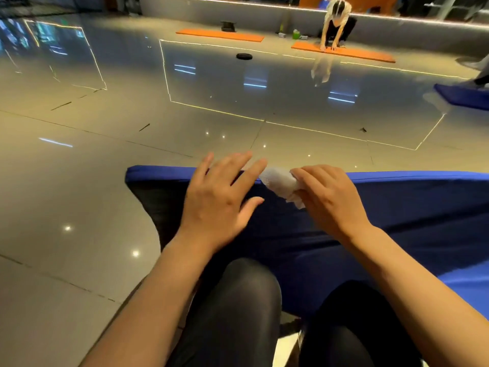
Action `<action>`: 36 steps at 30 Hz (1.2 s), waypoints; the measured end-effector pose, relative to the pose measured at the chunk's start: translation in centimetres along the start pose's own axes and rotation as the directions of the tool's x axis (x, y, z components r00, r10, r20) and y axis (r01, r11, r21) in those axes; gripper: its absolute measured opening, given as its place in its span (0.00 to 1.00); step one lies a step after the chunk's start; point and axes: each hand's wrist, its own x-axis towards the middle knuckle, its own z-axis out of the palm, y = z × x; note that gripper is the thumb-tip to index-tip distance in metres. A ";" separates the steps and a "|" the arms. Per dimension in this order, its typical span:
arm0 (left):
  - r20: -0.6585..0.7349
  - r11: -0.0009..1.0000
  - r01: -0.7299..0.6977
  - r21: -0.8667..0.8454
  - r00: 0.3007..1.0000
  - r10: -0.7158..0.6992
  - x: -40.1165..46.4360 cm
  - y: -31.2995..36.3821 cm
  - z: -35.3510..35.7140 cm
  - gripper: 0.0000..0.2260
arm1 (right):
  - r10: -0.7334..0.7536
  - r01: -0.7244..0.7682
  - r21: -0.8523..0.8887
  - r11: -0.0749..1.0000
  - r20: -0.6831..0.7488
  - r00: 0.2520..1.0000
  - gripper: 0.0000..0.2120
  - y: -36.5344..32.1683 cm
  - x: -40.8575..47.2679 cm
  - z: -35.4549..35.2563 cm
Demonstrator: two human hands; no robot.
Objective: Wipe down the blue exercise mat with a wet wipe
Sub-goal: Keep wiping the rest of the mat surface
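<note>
Floor: I see glossy grey tiles w/ strip-light reflections and thin joint lines, running from far L across to R.
Room: low grey ledge w/ a light strip along the back wall.
Far L: bright reflected panels on the floor, too smeared for me to read.
Centre back: orange mat flat on the floor, dark object at its back edge; small black disc nearer me.
R back: 2nd orange mat w/ a crouching person, both hands on it; green bottle beside it.
Far R: another blue mat, cut off by the frame edge.
Task mat: blue exercise mat right in front of my knees, far edge raised, L corner showing a black underside.
L hand: fingers spread and straight, over the mat's top edge, gripping nothing; blurred, so I can't tell if it touches.
Wipe: white wet wipe bunched up, on the mat's top edge, just R of the L fingertips.
R hand: fingers curled around the wipe.
Hidden: mat's near part behind my legs.
Text/brands: none I can read.
</note>
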 end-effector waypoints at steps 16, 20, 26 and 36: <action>-0.158 0.999 -0.039 -0.033 0.987 0.033 -4.5 -2.7 0.3 0.10 | -0.022 0.050 -0.211 0.976 0.133 0.991 0.23 5.6 -6.7 -5.6; -0.173 0.999 -0.024 0.037 0.984 0.030 -4.9 -3.0 0.6 0.14 | 0.065 -0.021 -0.265 0.964 0.159 0.985 0.17 7.9 -7.9 -7.9; -0.196 0.995 0.081 0.053 0.978 -0.069 -3.7 -2.3 3.6 0.11 | 0.211 -0.185 -0.167 0.968 0.148 0.966 0.15 9.7 -6.3 -4.9; -0.483 0.997 0.083 0.008 0.873 -0.069 8.4 0.5 9.2 0.09 | 0.265 -0.240 -0.405 0.882 0.005 0.964 0.09 20.8 4.4 -9.2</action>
